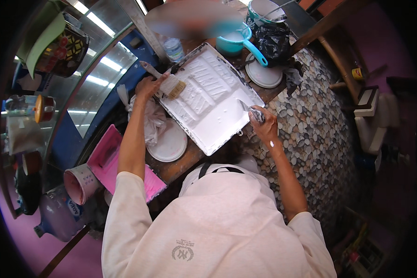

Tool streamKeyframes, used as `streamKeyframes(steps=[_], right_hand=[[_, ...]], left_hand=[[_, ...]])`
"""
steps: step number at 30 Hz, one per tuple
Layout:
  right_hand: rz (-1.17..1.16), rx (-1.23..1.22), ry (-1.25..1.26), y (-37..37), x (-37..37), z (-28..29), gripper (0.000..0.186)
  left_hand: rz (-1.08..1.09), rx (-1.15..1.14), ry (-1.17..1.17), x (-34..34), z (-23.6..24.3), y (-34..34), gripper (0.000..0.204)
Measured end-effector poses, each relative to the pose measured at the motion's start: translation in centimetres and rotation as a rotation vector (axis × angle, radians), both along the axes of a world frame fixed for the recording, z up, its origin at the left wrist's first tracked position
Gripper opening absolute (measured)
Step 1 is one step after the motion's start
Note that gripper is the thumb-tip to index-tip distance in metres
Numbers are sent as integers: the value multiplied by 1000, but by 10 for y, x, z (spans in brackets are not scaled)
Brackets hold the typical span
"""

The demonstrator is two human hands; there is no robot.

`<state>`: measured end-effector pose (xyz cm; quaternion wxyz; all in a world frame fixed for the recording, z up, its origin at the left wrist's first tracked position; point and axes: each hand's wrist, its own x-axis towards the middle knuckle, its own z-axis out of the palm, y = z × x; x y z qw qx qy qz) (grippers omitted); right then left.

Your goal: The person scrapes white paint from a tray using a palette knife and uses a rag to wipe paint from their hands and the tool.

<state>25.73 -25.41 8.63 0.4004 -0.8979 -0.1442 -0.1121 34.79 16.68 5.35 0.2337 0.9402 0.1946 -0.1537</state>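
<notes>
A paint tray [207,74] full of white paint lies tilted across the table before me, its rim smeared dark. My left hand [149,86] is at the tray's left edge, fingers closed across the handle of a wide paintbrush [175,89]. The brush's pale bristles rest over the tray's ribbed slope. My right hand [264,124] grips a paint-smeared scraper [243,106] with a dark handle. Its flat end is over the white paint by the tray's right edge. A white dab of paint marks my right wrist.
A pink paint tray [107,162] and a pink-stained bucket [81,183] stand at left. White lids [167,143] lie beside the tray. Beyond it are a turquoise dipper [231,42], a paint pail [266,11] and a black bag [271,44]. A glass case [97,60] borders the left.
</notes>
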Motion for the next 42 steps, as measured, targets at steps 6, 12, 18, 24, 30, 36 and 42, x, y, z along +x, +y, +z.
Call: streamKeyframes(steps=[6, 12, 18, 24, 30, 36, 42], right_hand=[[-88, 61, 175, -9, -5, 10, 24], [-236, 229, 282, -32, -7, -11, 22], [-237, 235, 473, -53, -8, -2, 26], [-188, 297, 421, -53, -11, -6, 26], [-267, 365, 524, -55, -14, -12, 27], [-222, 401, 520, -54, -14, -5, 27], [-146, 252, 536, -60, -11, 5, 26]], left_hand=[[68, -312, -38, 12, -30, 14, 90], [23, -417, -52, 10, -41, 18, 81], [178, -127, -462, -12, -30, -11, 71], [989, -404, -507, -109, -34, -76, 64], [905, -1035, -542, -104, -68, -71, 63], [803, -1657, -495, -68, -50, -59, 66], [868, -1465, -413, -52, -55, -57, 73]])
